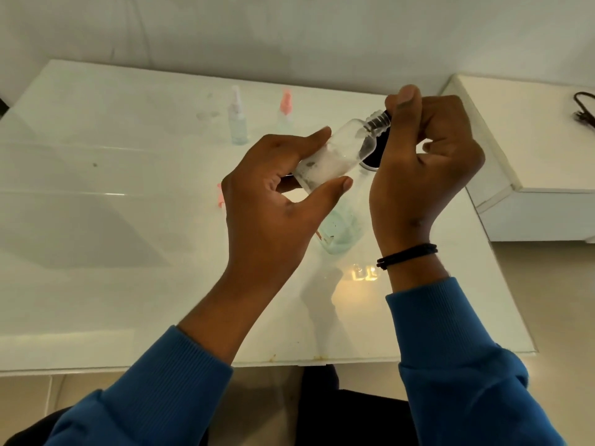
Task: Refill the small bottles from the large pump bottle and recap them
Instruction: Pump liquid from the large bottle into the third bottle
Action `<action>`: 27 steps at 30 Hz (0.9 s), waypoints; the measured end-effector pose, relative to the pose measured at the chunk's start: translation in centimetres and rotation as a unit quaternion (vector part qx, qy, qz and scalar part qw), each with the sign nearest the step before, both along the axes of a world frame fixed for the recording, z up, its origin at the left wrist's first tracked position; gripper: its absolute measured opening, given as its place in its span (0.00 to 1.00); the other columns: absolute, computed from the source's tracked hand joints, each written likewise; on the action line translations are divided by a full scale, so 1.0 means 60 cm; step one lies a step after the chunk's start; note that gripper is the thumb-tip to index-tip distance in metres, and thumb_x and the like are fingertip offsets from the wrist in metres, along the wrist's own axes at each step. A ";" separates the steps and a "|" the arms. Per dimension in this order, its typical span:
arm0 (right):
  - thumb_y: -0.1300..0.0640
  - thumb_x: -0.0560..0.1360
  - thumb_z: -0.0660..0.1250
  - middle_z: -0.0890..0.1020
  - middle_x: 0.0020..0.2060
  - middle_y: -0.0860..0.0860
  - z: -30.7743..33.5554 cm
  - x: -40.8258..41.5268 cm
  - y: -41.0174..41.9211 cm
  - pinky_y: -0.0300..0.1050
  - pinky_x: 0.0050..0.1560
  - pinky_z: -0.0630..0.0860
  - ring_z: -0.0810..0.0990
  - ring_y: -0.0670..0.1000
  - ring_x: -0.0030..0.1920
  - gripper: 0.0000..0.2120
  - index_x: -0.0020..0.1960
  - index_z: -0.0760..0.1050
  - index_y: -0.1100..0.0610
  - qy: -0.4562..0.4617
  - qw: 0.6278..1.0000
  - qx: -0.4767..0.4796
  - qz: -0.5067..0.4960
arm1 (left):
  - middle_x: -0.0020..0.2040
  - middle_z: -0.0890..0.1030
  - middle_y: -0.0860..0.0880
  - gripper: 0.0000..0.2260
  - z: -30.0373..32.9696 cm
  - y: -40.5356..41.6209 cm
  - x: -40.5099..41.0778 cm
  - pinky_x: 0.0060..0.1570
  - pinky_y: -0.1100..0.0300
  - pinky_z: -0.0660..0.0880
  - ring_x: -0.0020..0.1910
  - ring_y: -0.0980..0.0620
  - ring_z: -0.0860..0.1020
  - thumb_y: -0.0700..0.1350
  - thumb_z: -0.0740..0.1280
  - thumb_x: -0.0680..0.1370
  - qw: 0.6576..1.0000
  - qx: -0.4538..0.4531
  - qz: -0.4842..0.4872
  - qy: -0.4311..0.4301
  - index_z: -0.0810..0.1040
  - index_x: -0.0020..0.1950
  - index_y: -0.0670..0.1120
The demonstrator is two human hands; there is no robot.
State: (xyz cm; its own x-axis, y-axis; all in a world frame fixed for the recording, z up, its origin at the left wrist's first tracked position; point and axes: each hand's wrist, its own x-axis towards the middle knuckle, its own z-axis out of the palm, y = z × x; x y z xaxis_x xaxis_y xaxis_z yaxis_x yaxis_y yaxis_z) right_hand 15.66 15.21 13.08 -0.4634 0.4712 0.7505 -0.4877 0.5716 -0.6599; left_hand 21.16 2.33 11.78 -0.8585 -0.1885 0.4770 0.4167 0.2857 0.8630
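A small clear bottle (331,156) is held tilted above the counter (128,252) between the two hands, its threaded neck raised toward the right hand (428,162) and its base lying in the left hand (277,194). The lower body of the bottle is gripped by the left hand, with the thumb along the near side and the fingers curled over the far side; pale foamy residue is seen inside. The right hand is curled at the bottle's neck, where a black cap (378,146) is pinched between its thumb and fingers; whether the cap is fully off the thread cannot be told. Below and between the hands, a larger clear bottle (341,230) with greenish contents stands on the counter, its top hidden behind the hands. Beyond the left hand, two small spray bottles are set upright near each other, one with a white top (238,119) and one with a pink top (286,112). A pink piece (220,196) is partly seen just left of the left hand. A black band (407,255) is worn on the right wrist, and blue sleeves (167,387) cover both forearms.
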 end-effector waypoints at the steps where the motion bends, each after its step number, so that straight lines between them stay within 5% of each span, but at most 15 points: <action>1: 0.61 0.80 0.67 0.80 0.32 0.55 -0.003 0.001 0.000 0.57 0.36 0.72 0.75 0.58 0.33 0.15 0.36 0.79 0.66 -0.004 1.000 -0.001 0.000 | 0.58 0.83 0.49 0.21 -0.001 0.000 0.001 0.51 0.65 0.81 0.56 0.52 0.82 0.47 0.78 0.74 1.000 -0.003 0.000 -0.001 0.81 0.64 0.43; 27: 0.60 0.79 0.67 0.81 0.32 0.55 0.009 -0.005 0.004 0.57 0.38 0.73 0.77 0.59 0.34 0.15 0.36 0.80 0.65 0.003 1.000 -0.003 -0.010 | 0.58 0.83 0.48 0.22 0.002 0.002 -0.001 0.51 0.62 0.82 0.56 0.50 0.82 0.48 0.78 0.73 1.000 0.007 0.002 -0.002 0.81 0.64 0.43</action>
State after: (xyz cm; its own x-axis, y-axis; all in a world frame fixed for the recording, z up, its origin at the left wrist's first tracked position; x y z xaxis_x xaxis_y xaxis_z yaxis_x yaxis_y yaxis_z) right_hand 15.38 15.45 13.61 -0.4489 0.4845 0.7508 -0.4807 0.5774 -0.6600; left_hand 21.13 2.45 11.89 -0.8596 -0.1987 0.4707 0.4123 0.2743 0.8688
